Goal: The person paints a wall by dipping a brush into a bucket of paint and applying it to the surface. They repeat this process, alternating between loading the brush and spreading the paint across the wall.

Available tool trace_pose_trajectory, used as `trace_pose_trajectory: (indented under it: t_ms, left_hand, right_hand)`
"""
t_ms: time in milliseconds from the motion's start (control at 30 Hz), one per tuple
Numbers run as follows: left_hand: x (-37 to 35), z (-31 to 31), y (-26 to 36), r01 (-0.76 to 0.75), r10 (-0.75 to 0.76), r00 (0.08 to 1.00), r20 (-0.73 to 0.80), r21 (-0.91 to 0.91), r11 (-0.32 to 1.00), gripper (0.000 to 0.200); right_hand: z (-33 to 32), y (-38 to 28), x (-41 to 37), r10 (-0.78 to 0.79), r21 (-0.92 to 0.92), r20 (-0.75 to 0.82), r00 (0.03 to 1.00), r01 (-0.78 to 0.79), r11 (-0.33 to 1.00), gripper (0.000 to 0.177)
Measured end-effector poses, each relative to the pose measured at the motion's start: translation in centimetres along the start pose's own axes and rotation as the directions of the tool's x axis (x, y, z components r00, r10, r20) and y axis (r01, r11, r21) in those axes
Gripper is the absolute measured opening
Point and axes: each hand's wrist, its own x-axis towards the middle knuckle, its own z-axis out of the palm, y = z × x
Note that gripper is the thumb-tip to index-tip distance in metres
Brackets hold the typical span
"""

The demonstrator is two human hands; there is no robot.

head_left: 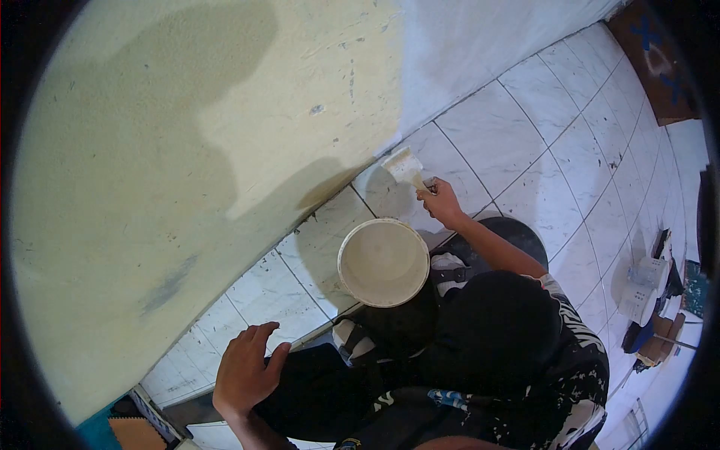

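My right hand grips the handle of a wide, flat brush. The pale head of the brush is over the floor tiles, close to the foot of the wall. A round, off-white bucket stands between my feet and the wall, and its inside looks pale. My left hand is raised at the lower left, near my knee, with its fingers apart and nothing in it.
The wall is cream on the left and freshly white on the right. White tiles cover the floor. A dark round object lies behind my right forearm. A white appliance-like item and clutter stand at the right; a brown panel is at the upper right.
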Motion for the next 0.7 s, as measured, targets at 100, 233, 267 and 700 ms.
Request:
trace_pose_trajectory:
  t_ms: [100,233,267,700]
  left_hand:
    - [0.0,-0.1,0.1,0.017,-0.017,1.000,0.017,0.009,1.000,0.037]
    - [0.0,-0.2,0.1,0.006,-0.006,1.000,0.017,-0.004,1.000,0.037]
    - [0.0,-0.1,0.0,0.005,-0.005,1.000,0.014,-0.004,1.000,0.037]
    - [-0.1,-0.1,-0.1,-0.009,0.009,1.000,0.018,0.005,1.000,0.039]
  right_hand:
    - [0.2,1.0,1.6,0.044,-0.035,-0.019,0.999,-0.045,0.998,0.023]
    - [0.9,0.4,3.0,0.027,0.008,-0.016,1.000,-0.027,1.000,0.022]
    - [1.1,0.0,3.1,0.040,0.028,-0.013,0.999,-0.039,0.999,0.022]
    - [-2.0,-15.1,-5.1,-0.104,0.080,0.046,0.994,0.100,0.992,0.018]
